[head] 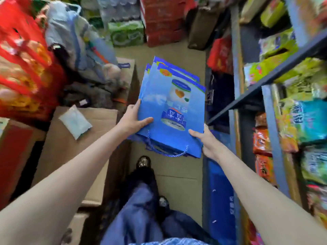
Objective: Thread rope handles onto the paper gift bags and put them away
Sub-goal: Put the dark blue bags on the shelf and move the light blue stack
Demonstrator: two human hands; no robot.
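My left hand (135, 121) and right hand (206, 141) grip a flat stack of blue bags (169, 110) from either side, thumbs on top and fingers underneath, so the pile stays squared and none slides out as I carry it above the floor (177, 48). The stack tilts away from me, its open ends nearest my body, where blue rope handles (174, 153) hang loose; I judge the threading done for these and the putting-away in hand. To my right a metal shelf (276, 75) packed with snack packets leaves little room, its edge close beside the bags. To my left, cardboard boxes (70, 152) and red bags (23, 64) crowd in. Only a narrow strip of floor runs ahead between them, past my shoes (144, 161), toward stacked cartons (159, 23).
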